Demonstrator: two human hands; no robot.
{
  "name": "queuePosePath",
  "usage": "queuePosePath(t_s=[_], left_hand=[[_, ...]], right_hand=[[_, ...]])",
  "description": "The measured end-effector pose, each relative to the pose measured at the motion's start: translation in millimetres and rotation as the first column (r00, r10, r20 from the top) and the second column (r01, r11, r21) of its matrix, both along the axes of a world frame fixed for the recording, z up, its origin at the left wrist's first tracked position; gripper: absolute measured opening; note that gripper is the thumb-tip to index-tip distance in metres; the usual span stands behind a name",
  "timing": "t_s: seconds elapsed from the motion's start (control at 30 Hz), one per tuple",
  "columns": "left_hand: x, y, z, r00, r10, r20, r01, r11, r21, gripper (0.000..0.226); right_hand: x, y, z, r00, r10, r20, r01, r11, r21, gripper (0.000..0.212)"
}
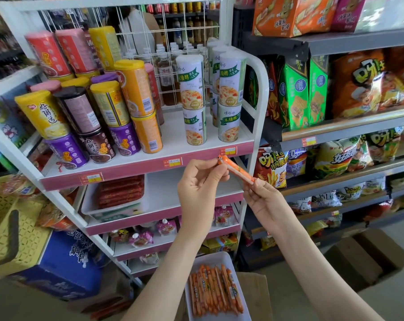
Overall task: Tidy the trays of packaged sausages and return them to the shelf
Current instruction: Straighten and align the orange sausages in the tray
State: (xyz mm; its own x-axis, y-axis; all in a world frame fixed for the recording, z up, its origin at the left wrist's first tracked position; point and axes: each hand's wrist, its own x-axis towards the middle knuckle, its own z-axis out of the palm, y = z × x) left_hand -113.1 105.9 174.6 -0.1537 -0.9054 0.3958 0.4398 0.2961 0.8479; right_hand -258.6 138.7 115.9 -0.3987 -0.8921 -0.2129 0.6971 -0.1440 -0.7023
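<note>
Shelf (131, 169) | sausage (237, 170) (tilted) | left hand (201, 188), right hand (265, 201) fingers (257, 189) pinch ends

Bright, even daylight fills the scene, with only soft shadows. Wide-angle distortion bows the white shelf (136, 158) uprights. Corners blur, and glare washes the upper right.
</note>
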Motion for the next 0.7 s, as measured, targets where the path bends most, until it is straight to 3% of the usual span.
queuePosePath(t_s=[0.23, 0.4, 0.5, 0.6, 0.7], left_hand=[[-6.2, 3.8, -6.2, 0.988, 0.118, 0.095, -0.089, 0.96, -0.264, 0.025], [-10.0, -1.6, -13.9, 0.932, -0.075, 0.355, 0.141, 0.976, -0.165, 0.024], [-11.5, -3.6, -24.4, 0.889, -0.039, 0.455, 0.12, 0.981, -0.152, 0.02], [-10.9, -7.1, -33.5, 0.909, -0.06, 0.413, 0.06, 0.998, 0.013, 0.013], [-9.1, -12.4, -39.5, 0.989, -0.139, 0.057, 0.1, 0.896, 0.434, 0.011]], right_hand=[[8.0, 1.8, -2.9, 0.995, 0.092, -0.045, -0.088, 0.993, 0.074, 0.018], [9.7, 4.4, -2.6, 0.977, 0.164, -0.135, -0.156, 0.985, 0.071, 0.018], [9.6, 7.6, -4.5, 0.943, 0.229, -0.24, -0.217, 0.973, 0.077, 0.025], [11.1, 12.7, -1.5, 0.836, 0.285, -0.469, -0.286, 0.956, 0.069, 0.031], [16.2, 15.3, 4.9, 0.602, 0.308, -0.737, -0.28, 0.945, 0.167, 0.048]])
